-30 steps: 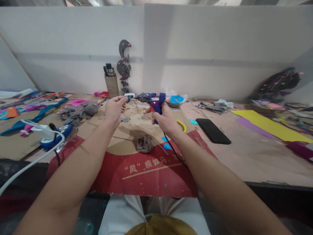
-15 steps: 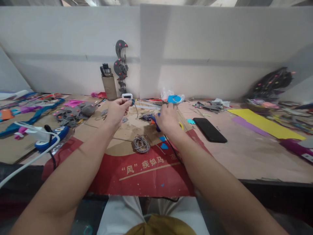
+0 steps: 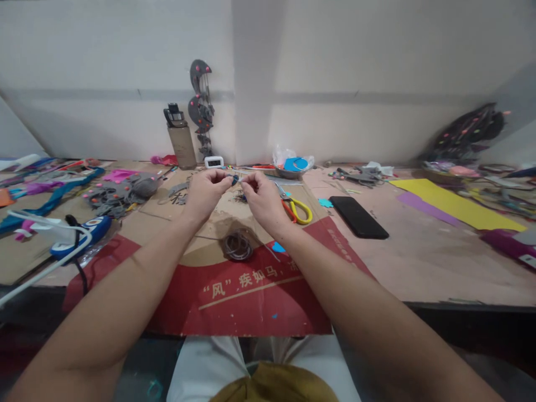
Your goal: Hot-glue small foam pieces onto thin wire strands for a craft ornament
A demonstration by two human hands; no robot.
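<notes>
Dark blue, the small piece (image 3: 235, 180) above the frame's centre is probably light, flimsy and best held by its edge, pinched by the left hand (image 3: 205, 193); the right hand's (image 3: 263, 196) grip I cannot tell.

The phone (image 3: 359, 217) lies right of the scissors (image 3: 298, 209); bottle (image 3: 181, 139) behind.

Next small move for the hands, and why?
I'd probably steady the left hand and bring the right fingertips gently onto the small dark-blue piece: the left fingertips pinch it, the right ones are right beside it. Whether they already touch is too small to tell.
</notes>
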